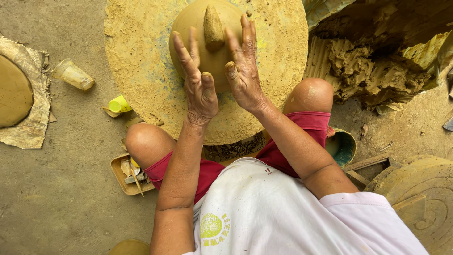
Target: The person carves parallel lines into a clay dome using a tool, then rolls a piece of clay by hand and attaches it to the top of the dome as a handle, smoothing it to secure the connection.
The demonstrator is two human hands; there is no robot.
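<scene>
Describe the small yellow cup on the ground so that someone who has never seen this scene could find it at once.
Start at the big round clay-covered wheel where both hands press a clay mound. Look just off its near left edge, on the dirt floor above the person's left knee. The small yellow cup lies there on its side; unlike the larger clear plastic cup further left, it is bright yellow and opaque.
</scene>
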